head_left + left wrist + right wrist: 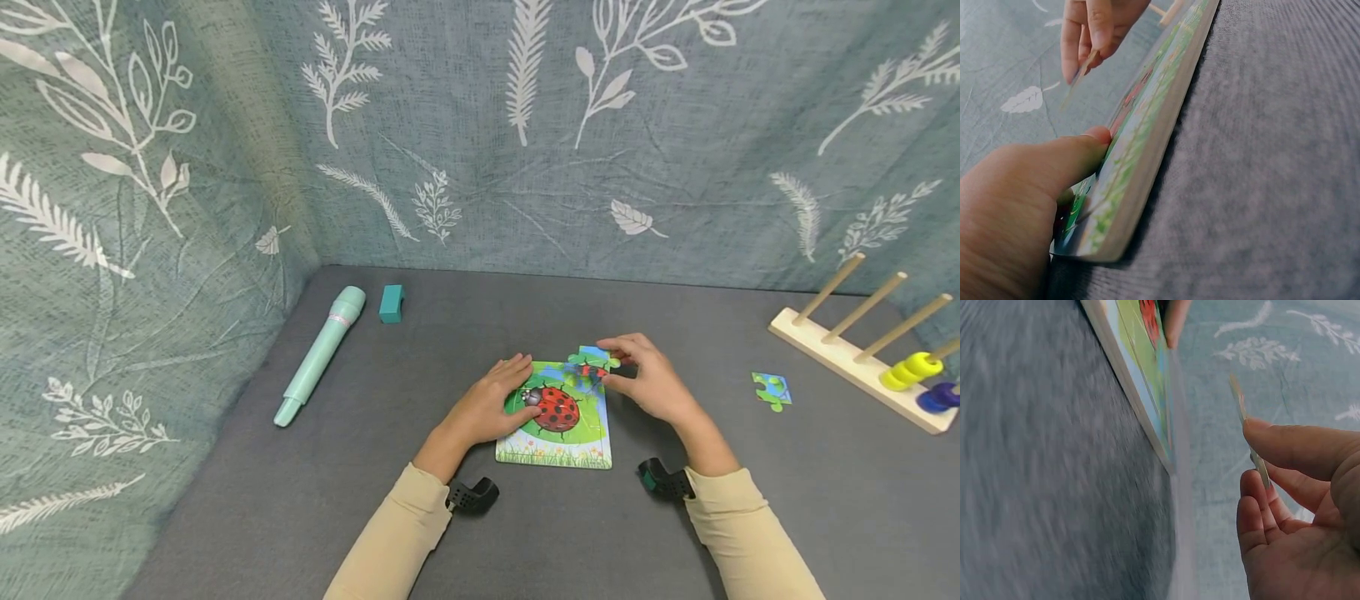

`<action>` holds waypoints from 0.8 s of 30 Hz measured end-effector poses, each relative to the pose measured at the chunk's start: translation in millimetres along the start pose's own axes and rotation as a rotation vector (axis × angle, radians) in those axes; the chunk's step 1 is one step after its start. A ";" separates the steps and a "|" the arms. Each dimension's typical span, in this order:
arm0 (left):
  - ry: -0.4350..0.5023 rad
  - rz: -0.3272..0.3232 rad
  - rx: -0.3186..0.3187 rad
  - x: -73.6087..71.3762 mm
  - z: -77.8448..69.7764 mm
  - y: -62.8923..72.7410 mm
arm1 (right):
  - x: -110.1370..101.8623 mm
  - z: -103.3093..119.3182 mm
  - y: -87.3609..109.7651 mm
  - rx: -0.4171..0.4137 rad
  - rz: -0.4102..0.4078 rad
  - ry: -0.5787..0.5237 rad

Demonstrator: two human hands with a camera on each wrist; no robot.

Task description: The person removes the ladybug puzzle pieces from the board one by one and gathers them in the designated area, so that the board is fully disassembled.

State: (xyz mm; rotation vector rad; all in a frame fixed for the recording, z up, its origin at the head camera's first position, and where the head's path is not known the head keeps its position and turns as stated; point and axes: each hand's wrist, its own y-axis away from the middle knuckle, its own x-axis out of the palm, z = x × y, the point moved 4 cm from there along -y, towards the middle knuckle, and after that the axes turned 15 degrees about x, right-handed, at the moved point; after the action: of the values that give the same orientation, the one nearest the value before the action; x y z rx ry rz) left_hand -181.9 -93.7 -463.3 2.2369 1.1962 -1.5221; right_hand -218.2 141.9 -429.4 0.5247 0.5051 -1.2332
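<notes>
A square ladybug jigsaw board point(555, 455) lies on the dark table in the head view. My left hand point(489, 405) rests on its left side, fingers extended toward the upper left corner and thumb over the picture. In the left wrist view that thumb point(1079, 153) presses on the board's face. My right hand point(651, 382) pinches a jigsaw piece point(591, 358) with blue, green and red print over the board's upper right corner. The right wrist view shows this piece point(1239, 397) edge-on between thumb and fingers, raised above the board.
Another jigsaw piece point(772, 390) lies to the right. Beyond it stands a wooden peg stacker point(840, 353) with yellow rings point(911, 371) and dark blue ones. A mint toy microphone point(318, 358) and a teal block point(392, 303) lie at left. A patterned curtain point(480, 133) hangs behind.
</notes>
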 end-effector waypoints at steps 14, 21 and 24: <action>-0.010 0.004 -0.002 -0.4 -0.1 -0.8 | -34.6 -15.8 9.2 -0.002 -0.087 0.024; -0.005 0.011 -0.013 -0.2 -0.1 -0.6 | -54.4 -25.1 16.3 -0.002 -0.114 0.051; 0.000 0.009 -0.016 -0.3 -0.4 -0.5 | -62.4 -31.3 20.1 0.000 -0.128 0.066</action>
State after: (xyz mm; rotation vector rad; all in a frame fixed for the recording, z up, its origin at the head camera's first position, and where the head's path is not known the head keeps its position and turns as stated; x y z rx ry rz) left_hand -182.0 -93.2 -462.7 2.2295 1.1918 -1.5040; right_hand -217.1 212.7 -413.0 0.5408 0.6018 -1.3408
